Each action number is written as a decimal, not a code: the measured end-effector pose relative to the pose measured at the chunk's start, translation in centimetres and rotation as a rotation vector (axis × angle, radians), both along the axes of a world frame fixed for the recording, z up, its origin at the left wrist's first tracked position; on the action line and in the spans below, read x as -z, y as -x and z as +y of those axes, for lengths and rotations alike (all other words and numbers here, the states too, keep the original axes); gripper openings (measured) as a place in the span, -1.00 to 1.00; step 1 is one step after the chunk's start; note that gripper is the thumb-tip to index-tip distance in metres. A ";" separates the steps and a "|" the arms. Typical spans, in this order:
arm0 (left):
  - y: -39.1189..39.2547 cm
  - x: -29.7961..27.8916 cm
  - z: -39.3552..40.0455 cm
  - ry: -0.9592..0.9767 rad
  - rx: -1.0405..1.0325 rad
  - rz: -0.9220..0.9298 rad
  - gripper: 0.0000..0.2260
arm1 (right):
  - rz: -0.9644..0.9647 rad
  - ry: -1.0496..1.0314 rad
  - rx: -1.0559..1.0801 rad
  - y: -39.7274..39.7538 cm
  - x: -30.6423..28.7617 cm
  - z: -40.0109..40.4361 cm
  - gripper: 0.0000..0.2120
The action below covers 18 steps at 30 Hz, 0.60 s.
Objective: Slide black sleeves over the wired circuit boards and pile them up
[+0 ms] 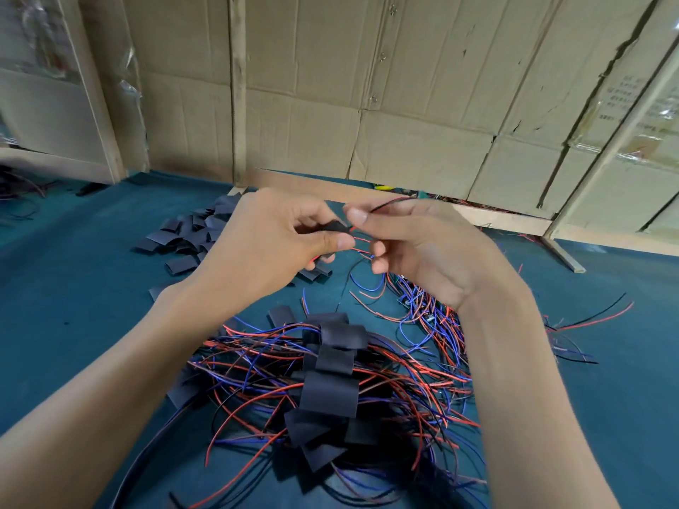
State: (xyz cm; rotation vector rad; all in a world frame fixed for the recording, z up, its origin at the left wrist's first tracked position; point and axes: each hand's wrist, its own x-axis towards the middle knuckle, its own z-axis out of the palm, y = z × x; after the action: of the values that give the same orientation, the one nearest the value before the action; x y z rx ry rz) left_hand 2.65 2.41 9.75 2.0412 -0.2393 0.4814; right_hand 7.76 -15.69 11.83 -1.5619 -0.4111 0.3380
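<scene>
Two hands meet above the green worktop [73,288], raised, I judge, so the fine threading can be done close to the eyes. The left hand [264,244] has its grip clamped on one black sleeve [332,226], thumb and fingers pinching it with the open end facing right. The right hand [415,244] pinches wires [389,204] between thumb and forefinger and seems to feed them toward that opening; whether a circuit board sits at the sleeve mouth cannot be told, as fingers hide it. Below the forearms lies the finished pile [330,380], at least six sleeved pieces overlapping in a rough column with red, blue and black leads fanning out; deeper ones cannot be counted. Loose empty sleeves [176,240], well over ten, lie heaped behind the left hand, within easy reach. Unsleeved wired boards [422,310] lie tangled under the right wrist, too knotted to count. Cardboard panels [404,86] wall off the back.
</scene>
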 end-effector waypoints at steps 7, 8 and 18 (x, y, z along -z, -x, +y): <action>-1.3 1.3 1.5 -0.191 -0.059 0.089 -0.93 | 0.604 -0.475 0.170 -2.6 3.2 -1.1 -0.71; -1.5 1.4 1.7 -0.216 -0.066 0.092 -0.93 | 0.616 -0.499 0.196 -2.7 3.5 -1.1 -0.75; -1.5 2.0 1.4 -0.312 -0.085 0.021 -0.77 | 0.210 -0.036 0.016 -1.4 3.7 1.4 -0.87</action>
State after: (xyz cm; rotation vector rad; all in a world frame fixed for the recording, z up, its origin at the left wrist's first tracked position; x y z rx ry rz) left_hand 4.15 3.81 7.73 2.3673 -0.2270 0.4986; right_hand 9.13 -14.25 8.11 -1.4769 -0.2394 0.4747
